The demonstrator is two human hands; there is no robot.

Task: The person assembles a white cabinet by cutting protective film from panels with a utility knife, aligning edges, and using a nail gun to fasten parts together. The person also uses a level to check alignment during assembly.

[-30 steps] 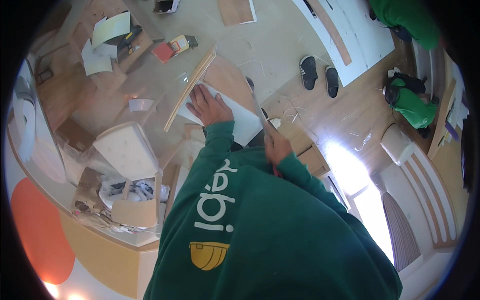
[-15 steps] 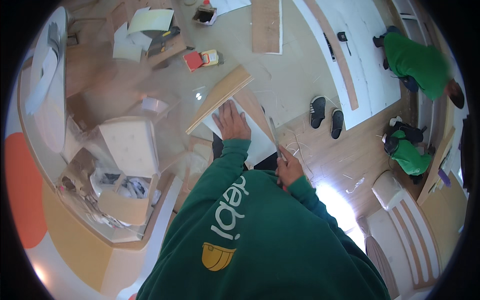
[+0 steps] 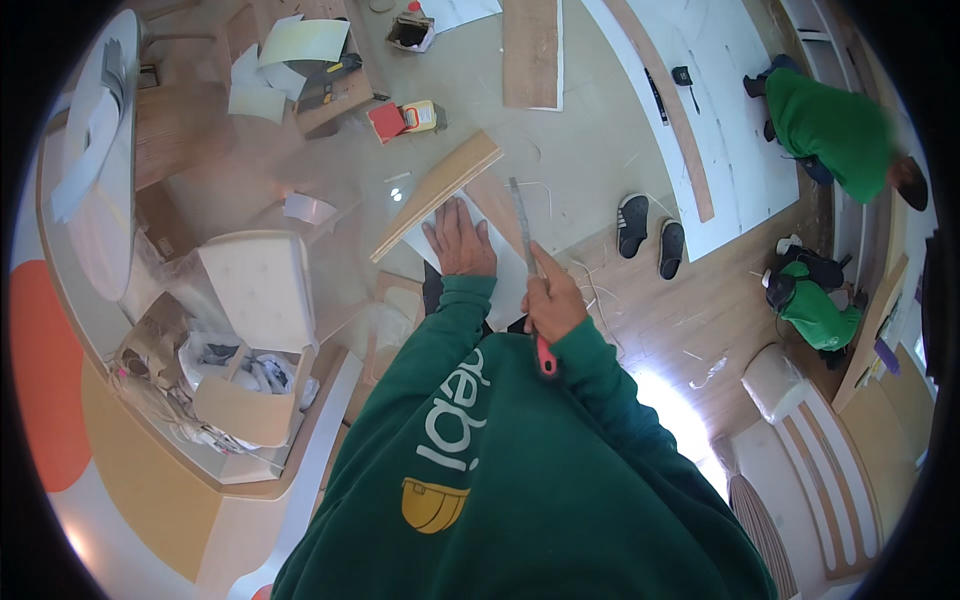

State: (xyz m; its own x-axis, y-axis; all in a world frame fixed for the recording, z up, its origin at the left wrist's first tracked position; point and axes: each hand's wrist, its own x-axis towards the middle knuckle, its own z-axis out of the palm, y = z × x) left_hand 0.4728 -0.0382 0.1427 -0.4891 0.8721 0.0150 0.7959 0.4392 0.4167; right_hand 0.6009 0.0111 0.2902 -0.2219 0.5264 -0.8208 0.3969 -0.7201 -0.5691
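My left hand point(image 3: 461, 243) lies flat on a white-faced panel point(image 3: 508, 292), fingers stretched toward its far edge. A wood-toned board point(image 3: 440, 192) with a layered edge slants across the panel's far side, just beyond my fingertips. In my right hand point(image 3: 556, 300) is a file point(image 3: 519, 212), its red handle end point(image 3: 545, 358) sticking out below my fist. The long, narrow metal blade points away from me along the panel's right wood-toned edge. Whether it touches that edge I cannot tell.
Dark shoes point(image 3: 632, 226) stand on the floor to the right. Two people in green, one farther off point(image 3: 832, 122) and one nearer point(image 3: 822, 312), crouch at far right. A red and yellow box point(image 3: 420, 116) lies ahead. A white chair point(image 3: 258, 285) stands left, by an open carton point(image 3: 160, 335).
My right hand has moved left and slightly away from me, carrying the file farther up along the panel's edge. The red handle end now shows. My left hand stays on the panel.
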